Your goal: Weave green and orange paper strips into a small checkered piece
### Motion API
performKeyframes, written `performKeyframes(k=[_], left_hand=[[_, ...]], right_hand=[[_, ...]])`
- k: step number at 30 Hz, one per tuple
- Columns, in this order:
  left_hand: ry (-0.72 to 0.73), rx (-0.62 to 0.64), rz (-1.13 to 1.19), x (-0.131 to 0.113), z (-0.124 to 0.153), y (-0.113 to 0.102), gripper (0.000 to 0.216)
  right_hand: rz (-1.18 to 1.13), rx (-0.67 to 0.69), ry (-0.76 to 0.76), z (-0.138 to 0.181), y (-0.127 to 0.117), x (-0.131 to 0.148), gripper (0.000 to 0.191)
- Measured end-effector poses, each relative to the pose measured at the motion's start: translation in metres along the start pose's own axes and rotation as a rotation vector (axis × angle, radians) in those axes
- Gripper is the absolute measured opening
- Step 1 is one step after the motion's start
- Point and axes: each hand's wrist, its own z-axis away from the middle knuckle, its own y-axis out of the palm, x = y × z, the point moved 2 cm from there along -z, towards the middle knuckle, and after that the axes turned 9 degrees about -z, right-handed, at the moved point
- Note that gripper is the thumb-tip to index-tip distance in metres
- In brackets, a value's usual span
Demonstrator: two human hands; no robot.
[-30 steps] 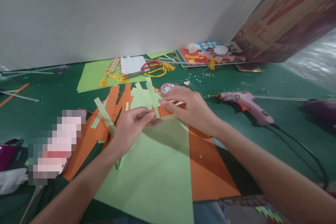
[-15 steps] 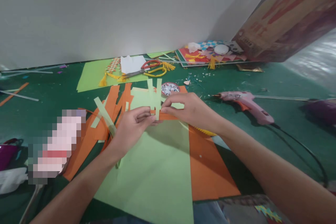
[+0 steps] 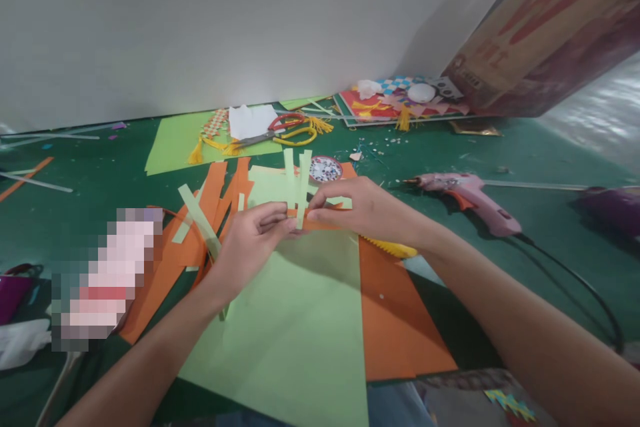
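The green desk (image 3: 125, 173) extends beneath and around both hands. A large light green sheet (image 3: 295, 327) lies under the hands and toward the person, with an orange sheet (image 3: 400, 327) showing from under its right edge, below the right forearm. The left hand (image 3: 255, 240) is closed, thumb against fingers; the right hand (image 3: 350, 207) is drawn into a thumb-and-index pinch, fingertips just beside those of the left. To the right of the right hand, well apart, rests a pink glue gun (image 3: 467, 197). Beyond the left hand lie scissors (image 3: 260, 141) with red and yellow handles. A round dish (image 3: 326, 168) of small pieces sits just beyond the right hand. The work is located between the hands: an orange strip (image 3: 323, 223), gripped by both, runs crosswise; a pale green strip (image 3: 303, 193) crosses it between the fingertips, its far end pointing away from the person. A second pale green strip (image 3: 289, 177) stands just left of it.
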Motion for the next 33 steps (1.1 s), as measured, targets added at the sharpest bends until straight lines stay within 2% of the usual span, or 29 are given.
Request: performKeyframes(k=[5, 9, 19, 26, 33], left_hand=[[-0.006, -0.015, -0.030, 0.0011, 0.0005, -0.0013, 0.011], [-0.051, -0.055, -0.038, 0.0010, -0.0001, -0.0020, 0.017], [-0.080, -0.052, -0.147, 0.0041, -0.0012, -0.0008, 0.027], [-0.022, 0.054, -0.094, 0.0003, -0.0002, -0.0008, 0.019], [-0.040, -0.002, 0.013, -0.0007, -0.0007, 0.0004, 0.015]], right_hand=[[0.010, 0.030, 0.022, 0.0001, -0.0005, -0.0022, 0.020], [0.035, 0.072, 0.027, -0.0002, 0.0008, -0.0024, 0.022], [0.050, 0.166, 0.039, 0.0001, 0.0015, -0.0021, 0.020], [0.062, 0.136, 0.074, 0.0012, -0.0017, 0.0004, 0.025], [0.072, 0.103, 0.039, 0.0023, -0.0034, 0.0033, 0.029]])
